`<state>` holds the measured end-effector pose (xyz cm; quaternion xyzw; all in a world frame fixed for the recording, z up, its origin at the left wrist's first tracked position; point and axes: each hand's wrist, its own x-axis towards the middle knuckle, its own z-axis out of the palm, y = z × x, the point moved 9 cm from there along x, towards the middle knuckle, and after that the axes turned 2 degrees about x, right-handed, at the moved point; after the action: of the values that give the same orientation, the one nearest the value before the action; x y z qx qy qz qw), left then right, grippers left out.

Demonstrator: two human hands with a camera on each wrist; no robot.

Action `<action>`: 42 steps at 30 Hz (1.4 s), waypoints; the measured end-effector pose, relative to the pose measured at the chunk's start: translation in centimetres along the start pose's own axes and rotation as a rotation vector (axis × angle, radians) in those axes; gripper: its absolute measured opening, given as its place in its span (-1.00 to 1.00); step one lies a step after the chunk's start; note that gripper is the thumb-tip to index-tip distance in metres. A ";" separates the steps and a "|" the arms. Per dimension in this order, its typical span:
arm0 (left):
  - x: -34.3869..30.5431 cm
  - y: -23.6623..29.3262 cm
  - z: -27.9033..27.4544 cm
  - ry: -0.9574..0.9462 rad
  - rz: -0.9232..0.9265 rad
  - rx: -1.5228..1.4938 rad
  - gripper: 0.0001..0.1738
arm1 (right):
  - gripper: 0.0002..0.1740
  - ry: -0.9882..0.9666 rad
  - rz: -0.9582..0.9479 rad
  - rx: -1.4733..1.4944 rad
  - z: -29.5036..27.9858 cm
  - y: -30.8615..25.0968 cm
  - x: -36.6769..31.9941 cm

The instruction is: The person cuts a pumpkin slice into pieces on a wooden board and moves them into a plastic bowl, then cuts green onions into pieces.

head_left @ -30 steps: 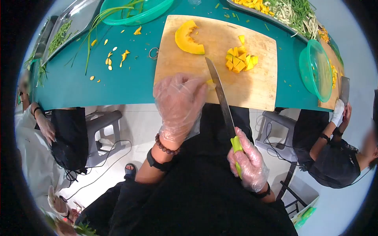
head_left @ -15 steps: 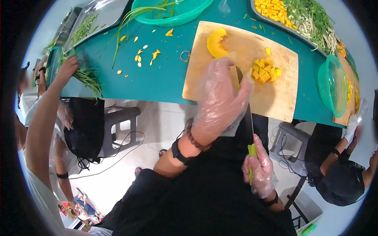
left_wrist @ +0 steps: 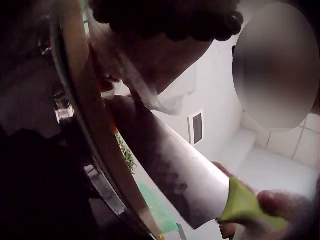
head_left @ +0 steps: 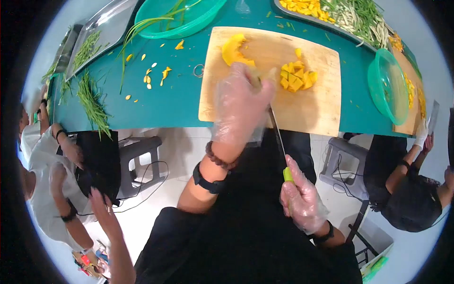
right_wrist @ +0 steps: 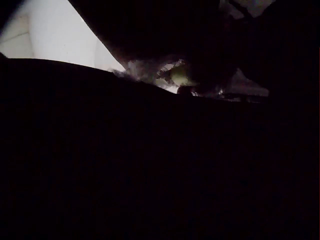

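Observation:
My gloved right hand (head_left: 303,196) grips the green handle of a kitchen knife (head_left: 277,130) below the front edge of the wooden cutting board (head_left: 312,109). The blade points up toward the board, and its far end is hidden behind my gloved left hand (head_left: 241,106). In the left wrist view, the broad knife blade (left_wrist: 185,165) reaches under that hand. My left fingers are bent over the board; I cannot tell what they hold. Just beyond them lies a curved pumpkin slice (head_left: 231,49), and to their right sits a pile of pumpkin chunks (head_left: 296,78).
A green basin (head_left: 203,23) stands behind the board, and a green basket (head_left: 378,90) stands to the right. A metal tray (head_left: 350,35) holds cut vegetables. Cut greens (head_left: 90,102), seeds and scraps lie at left. Other people work on both sides.
The head view has swung right and back. My left hand has come over the blade's far end, nearer the pumpkin slice. Greens now lie on the table at left, where another person's arm reached.

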<state>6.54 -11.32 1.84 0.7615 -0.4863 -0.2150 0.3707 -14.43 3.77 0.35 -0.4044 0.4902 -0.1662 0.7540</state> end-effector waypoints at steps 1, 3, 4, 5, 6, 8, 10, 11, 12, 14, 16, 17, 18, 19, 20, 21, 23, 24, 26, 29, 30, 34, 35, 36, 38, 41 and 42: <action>0.2 0.0 -0.1 -0.009 0.001 -0.013 -0.62 | -0.27 -0.003 0.027 0.041 0.4 -1.2 -0.4; 0.4 0.5 -0.3 -0.016 0.028 0.021 -0.63 | -0.28 -0.013 0.036 0.077 0.4 -1.4 -0.5; 0.4 0.6 -0.3 -0.031 0.026 0.034 -0.63 | -0.28 -0.010 0.002 0.021 0.1 -0.7 -0.3; 0.4 0.6 -0.2 -0.043 0.023 0.045 -0.64 | -0.29 -0.009 -0.032 -0.038 -0.3 0.3 0.2; 0.4 0.5 -0.2 -0.053 0.018 0.057 -0.64 | -0.30 -0.010 -0.064 -0.098 -0.6 1.4 0.8; 0.0 0.3 -0.5 -0.038 0.027 0.003 -0.60 | -0.31 0.012 -0.147 -0.188 -0.9 1.9 1.4; -0.1 0.1 -0.6 -0.050 0.000 -0.034 -0.59 | -0.31 -0.009 -0.174 -0.167 -0.2 0.9 1.1; -0.1 0.0 -0.6 -0.072 -0.032 -0.046 -0.59 | -0.31 -0.019 -0.155 -0.139 0.1 0.4 0.9; 0.0 -0.1 -0.5 -0.091 -0.064 -0.059 -0.60 | -0.30 -0.029 -0.135 -0.111 0.3 -0.1 0.6; 0.2 -0.3 -0.4 -0.062 -0.027 -0.019 -0.58 | -0.30 -0.041 -0.080 -0.036 0.6 -1.1 0.0; 0.3 -0.2 -0.4 -0.046 -0.012 0.008 -0.56 | -0.29 -0.052 -0.042 0.003 0.6 -1.2 -0.1; 0.3 -0.2 -0.4 -0.041 -0.015 0.015 -0.55 | -0.30 -0.051 -0.043 0.000 0.4 -0.8 0.1; 0.3 -0.1 -0.4 -0.036 -0.019 0.021 -0.54 | -0.30 -0.051 -0.045 -0.003 0.2 -0.4 0.2; 0.3 -0.1 -0.4 -0.036 -0.019 0.022 -0.53 | -0.30 -0.045 -0.059 -0.020 -0.3 1.0 0.9; 0.2 -0.1 -0.3 -0.036 -0.019 0.023 -0.52 | -0.31 -0.039 -0.075 -0.036 -0.7 1.7 1.2; 0.1 -0.1 -0.3 -0.035 -0.020 0.025 -0.51 | -0.31 -0.041 -0.059 0.025 -0.5 1.6 1.1; 0.1 0.3 -0.6 -0.010 0.013 0.042 -0.50 | -0.30 -0.047 -0.023 0.151 0.4 0.7 0.6; 0.0 0.4 -0.6 -0.003 0.028 0.053 -0.49 | -0.30 -0.042 0.015 0.179 0.7 -0.3 0.0; 0.4 0.3 -0.4 0.014 0.058 0.055 -0.48 | -0.29 -0.030 0.093 0.231 1.0 -2.6 -0.7; 0.4 0.6 -0.4 0.057 0.070 0.112 -0.47 | -0.29 -0.033 0.040 0.178 -0.1 -0.1 0.1; 0.4 0.9 -0.6 0.080 0.069 0.141 -0.47 | -0.30 -0.032 0.008 0.145 -0.7 1.5 0.8; 0.2 0.9 -0.8 0.104 0.103 0.107 -0.45 | -0.30 -0.036 0.047 0.229 0.5 0.3 0.4; 0.3 0.8 -0.8 0.116 0.131 0.115 -0.44 | -0.30 -0.028 0.083 0.223 0.8 -0.8 -0.2; 0.3 0.8 -0.7 0.125 0.157 0.120 -0.44 | -0.30 -0.017 0.121 0.215 0.8 -2.2 -0.6; 0.3 0.7 -0.7 0.081 0.124 0.110 -0.42 | -0.30 -0.012 0.131 0.224 0.7 -2.2 -0.9; 0.7 0.8 -0.4 0.043 0.087 0.094 -0.39 | -0.30 -0.003 0.040 0.196 -0.4 1.3 0.7; 0.6 0.7 -0.4 0.030 0.074 0.096 -0.39 | -0.30 0.001 0.040 0.184 -0.3 1.2 0.7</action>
<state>6.68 -11.90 2.61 0.7633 -0.5180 -0.1660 0.3486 -14.57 3.89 -1.07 -0.3231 0.4814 -0.1957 0.7909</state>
